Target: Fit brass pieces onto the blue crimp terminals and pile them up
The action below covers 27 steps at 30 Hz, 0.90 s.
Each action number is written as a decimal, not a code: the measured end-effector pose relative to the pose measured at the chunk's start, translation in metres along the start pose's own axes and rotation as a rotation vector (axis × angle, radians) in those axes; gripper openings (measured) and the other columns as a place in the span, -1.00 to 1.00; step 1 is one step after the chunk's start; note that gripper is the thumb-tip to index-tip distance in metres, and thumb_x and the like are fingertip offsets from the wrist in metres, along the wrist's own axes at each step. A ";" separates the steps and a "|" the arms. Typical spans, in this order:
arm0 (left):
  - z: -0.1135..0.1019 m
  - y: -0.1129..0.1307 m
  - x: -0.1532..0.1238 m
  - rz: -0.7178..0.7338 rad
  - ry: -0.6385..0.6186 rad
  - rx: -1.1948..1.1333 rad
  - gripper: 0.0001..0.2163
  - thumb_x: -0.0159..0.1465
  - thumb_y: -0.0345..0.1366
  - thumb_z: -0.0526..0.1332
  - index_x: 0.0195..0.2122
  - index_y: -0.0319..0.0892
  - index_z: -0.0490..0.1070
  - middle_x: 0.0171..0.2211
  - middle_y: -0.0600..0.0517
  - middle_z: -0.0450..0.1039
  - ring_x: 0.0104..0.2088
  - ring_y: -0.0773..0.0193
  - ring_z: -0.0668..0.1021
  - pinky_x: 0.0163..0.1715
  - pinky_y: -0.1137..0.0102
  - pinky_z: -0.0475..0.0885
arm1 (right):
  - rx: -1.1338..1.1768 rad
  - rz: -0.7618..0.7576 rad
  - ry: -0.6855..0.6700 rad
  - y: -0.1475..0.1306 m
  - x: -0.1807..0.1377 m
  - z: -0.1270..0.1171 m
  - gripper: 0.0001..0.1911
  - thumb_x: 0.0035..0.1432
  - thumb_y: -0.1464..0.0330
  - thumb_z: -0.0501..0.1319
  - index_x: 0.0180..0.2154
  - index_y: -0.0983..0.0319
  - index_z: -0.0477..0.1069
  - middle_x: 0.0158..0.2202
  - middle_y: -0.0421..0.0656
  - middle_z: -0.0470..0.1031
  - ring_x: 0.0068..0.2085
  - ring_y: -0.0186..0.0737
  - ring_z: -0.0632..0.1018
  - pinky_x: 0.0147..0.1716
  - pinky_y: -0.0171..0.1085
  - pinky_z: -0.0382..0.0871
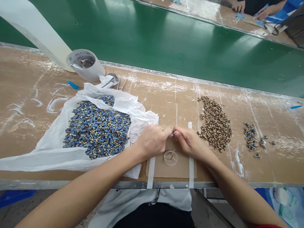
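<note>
My left hand [153, 139] and my right hand [188, 141] meet fingertip to fingertip, both closed in a pinch. Between them shows a tiny blue and dark piece [173, 133], mostly hidden by the fingers. Just below the hands stands a small clear round dish [170, 158] with a thin stick in it. Left of my left hand, a heap of small blue, yellow and dark pieces [97, 126] lies on crumpled white paper [54, 152]. Beside my right hand is a heap of small brown and tan pieces [215, 123]. Farther right sits a small cluster of blue and brown pieces [250, 137].
A wide white tape roll [91, 68] stands at the back left, its strip stretched up. A blue slip [72, 85] lies near it. Behind the cardboard-covered table runs a green belt [152, 38]. Across it, a co-worker's hands [238, 6] handle light-blue pieces.
</note>
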<state>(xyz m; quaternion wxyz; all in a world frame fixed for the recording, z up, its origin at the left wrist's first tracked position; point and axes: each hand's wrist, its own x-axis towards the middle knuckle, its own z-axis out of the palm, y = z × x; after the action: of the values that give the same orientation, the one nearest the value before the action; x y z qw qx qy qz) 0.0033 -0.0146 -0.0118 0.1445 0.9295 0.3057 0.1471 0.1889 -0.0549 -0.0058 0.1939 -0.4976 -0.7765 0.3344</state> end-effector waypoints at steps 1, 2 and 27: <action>0.000 0.000 0.000 0.000 0.000 -0.002 -0.89 0.13 -0.49 0.06 -0.43 -0.20 0.33 -0.53 0.00 0.49 -0.55 0.18 0.52 -0.61 0.37 0.12 | -0.001 0.005 0.004 0.000 0.000 0.001 -0.68 0.41 0.26 -0.14 -0.38 0.20 0.16 -0.50 -0.21 0.26 -0.47 -0.28 0.35 -0.43 -0.31 0.13; 0.000 0.001 0.000 -0.002 -0.003 -0.003 -0.90 0.12 -0.49 0.06 -0.42 -0.20 0.33 -0.53 0.00 0.50 -0.54 0.17 0.53 -0.61 0.37 0.12 | -0.004 0.012 0.008 0.001 0.000 0.001 -0.69 0.41 0.26 -0.14 -0.38 0.20 0.16 -0.50 -0.21 0.26 -0.48 -0.28 0.35 -0.44 -0.31 0.12; 0.002 0.005 -0.002 -0.049 -0.062 -0.008 -0.88 0.16 -0.44 0.08 -0.32 -0.23 0.38 -0.48 -0.06 0.52 -0.49 0.12 0.55 -0.58 0.38 0.19 | 0.004 -0.010 0.019 0.002 -0.003 0.002 -0.71 0.40 0.31 -0.10 -0.40 0.19 0.14 -0.54 -0.26 0.23 -0.53 -0.32 0.31 -0.48 -0.34 0.07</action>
<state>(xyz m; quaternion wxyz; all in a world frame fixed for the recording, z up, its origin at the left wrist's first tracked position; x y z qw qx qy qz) 0.0053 -0.0195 -0.0124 0.1612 0.9253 0.3231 0.1159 0.1901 -0.0580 -0.0080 0.2038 -0.4966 -0.7764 0.3301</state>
